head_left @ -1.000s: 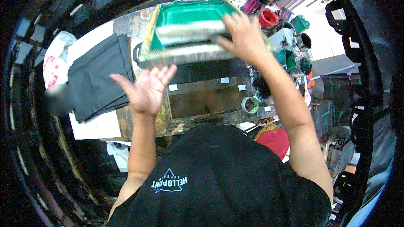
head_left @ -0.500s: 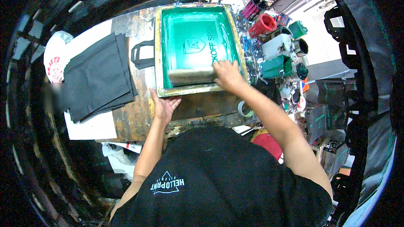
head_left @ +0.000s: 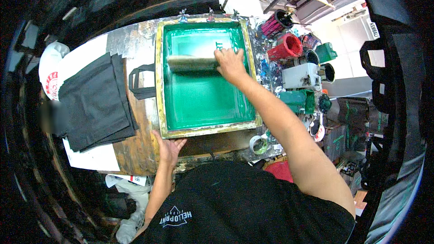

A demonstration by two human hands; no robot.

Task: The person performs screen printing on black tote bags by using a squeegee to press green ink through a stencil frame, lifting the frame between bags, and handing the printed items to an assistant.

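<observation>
A screen-printing frame [head_left: 159, 104] with a green mesh lies on the worktable, its inside coated in green ink. Gripped by its right end, a long squeegee [head_left: 192, 64] stands across the mesh in the far half, with my right hand [head_left: 231, 65] closed on it. Part of a dark printed mark shows beyond the blade. At the near left corner of the frame is my left hand [head_left: 168, 151], its fingers spread and touching the frame's front edge. A black bag's handle [head_left: 143, 81] sticks out from under the frame's left side.
Left of the frame sits a stack of black fabric bags [head_left: 97, 101], beside a white plastic bag [head_left: 52, 68]. Ink containers, among them a red tub [head_left: 285, 47] and a green jug [head_left: 296, 101], crowd the right side. A tape roll [head_left: 259, 144] lies near the front edge. Clamps [head_left: 210, 16] line the frame's far end.
My right hand has pushed the squeegee from the near end to the far half of the mesh. Green ink now covers the dark emblem. My left hand stays at the frame's front edge.
</observation>
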